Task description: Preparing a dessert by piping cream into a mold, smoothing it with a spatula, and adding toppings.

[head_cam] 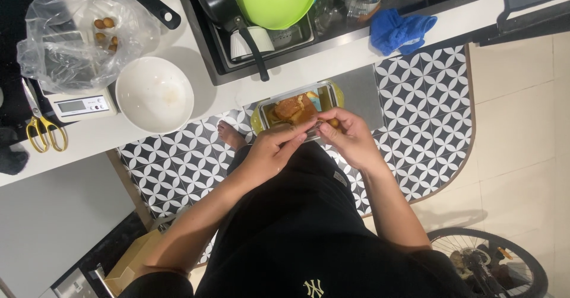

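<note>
Left hand [270,149] and right hand [347,135] meet over a bin [297,109], fingers pinching one small brown nut [333,122]. Bowl [154,94] at 10 o'clock on the surface [332,60]; bag [83,34] on a scale [80,105] beyond; sink [309,28] at 12.

Single head-mounted view, facing steeply downward from standing height. Countertop [249,90] and sink [297,37] occupy the upper frame; patterned floor [415,108] lies centre; the wearer's torso fills the lower centre, close.
</note>
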